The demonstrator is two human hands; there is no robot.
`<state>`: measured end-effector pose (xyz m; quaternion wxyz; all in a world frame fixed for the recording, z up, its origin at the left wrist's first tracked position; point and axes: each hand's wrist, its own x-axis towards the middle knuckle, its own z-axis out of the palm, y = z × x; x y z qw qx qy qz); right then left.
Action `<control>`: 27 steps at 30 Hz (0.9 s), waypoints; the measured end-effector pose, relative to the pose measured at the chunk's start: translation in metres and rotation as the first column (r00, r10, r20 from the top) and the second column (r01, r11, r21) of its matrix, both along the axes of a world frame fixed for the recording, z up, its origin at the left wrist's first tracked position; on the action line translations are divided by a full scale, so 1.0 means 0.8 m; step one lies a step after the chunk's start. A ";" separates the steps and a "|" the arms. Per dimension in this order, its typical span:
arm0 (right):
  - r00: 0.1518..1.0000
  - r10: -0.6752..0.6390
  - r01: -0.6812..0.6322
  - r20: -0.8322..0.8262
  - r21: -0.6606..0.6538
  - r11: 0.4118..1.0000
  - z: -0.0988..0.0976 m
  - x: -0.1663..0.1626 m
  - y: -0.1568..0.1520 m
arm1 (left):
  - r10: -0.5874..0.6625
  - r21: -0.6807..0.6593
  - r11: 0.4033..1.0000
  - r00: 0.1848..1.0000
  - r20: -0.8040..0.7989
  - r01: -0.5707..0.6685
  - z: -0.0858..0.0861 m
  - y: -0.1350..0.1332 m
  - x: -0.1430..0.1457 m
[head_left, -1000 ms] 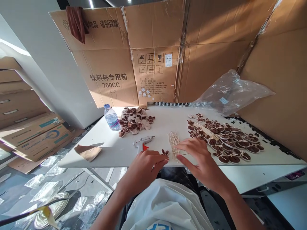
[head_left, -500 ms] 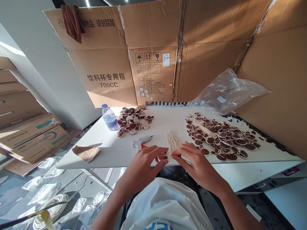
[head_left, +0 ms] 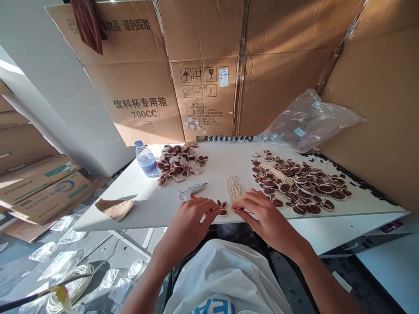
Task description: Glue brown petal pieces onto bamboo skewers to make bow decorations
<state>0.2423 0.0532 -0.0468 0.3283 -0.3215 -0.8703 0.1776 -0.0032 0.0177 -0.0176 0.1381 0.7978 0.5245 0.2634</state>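
At the table's front edge my left hand (head_left: 195,219) is closed, with thumb and forefinger pinched at a small brown piece with two ear-like tips (head_left: 223,205). Its fingers hide part of that piece. Just to the right, my right hand (head_left: 262,213) is closed in a pinch on a thin pale cord, hardly visible between the fingertips. Beyond my right fingertips lies a bundle of cut cream cords (head_left: 234,188). A glue gun (head_left: 191,191) with a red trigger rests on the table past my left hand.
A pile of brown and white pieces (head_left: 180,162) lies at the back left beside a water bottle (head_left: 147,160). On the right spreads a heap of brown pieces with cord bows (head_left: 304,187). A cardboard scrap (head_left: 115,209), plastic bag (head_left: 310,122) and tall cardboard walls (head_left: 206,35) surround the table (head_left: 157,216).
My left fingers have shifted slightly off the brown piece, so more of it shows. My right hand stays in its pinch nearby. The whole view has tilted a little.
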 end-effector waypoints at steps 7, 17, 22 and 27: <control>1.000 0.008 -0.007 -0.005 0.088 0.996 0.000 -0.002 0.001 | -0.074 -0.177 0.982 0.996 -0.054 0.064 0.000 -0.006 0.003; 0.975 0.069 -0.060 -0.211 0.048 0.997 -0.003 -0.008 0.005 | -0.213 -0.198 0.930 0.891 0.400 0.311 0.008 -0.006 0.011; 0.902 0.075 -0.217 -0.424 -0.298 0.930 0.001 -0.017 -0.004 | -0.194 0.090 0.981 0.852 0.486 0.172 0.005 -0.003 0.015; 0.844 0.029 -0.341 -0.536 -0.494 0.800 0.001 -0.023 -0.002 | -0.253 0.409 0.903 0.935 0.249 0.135 0.001 0.007 0.005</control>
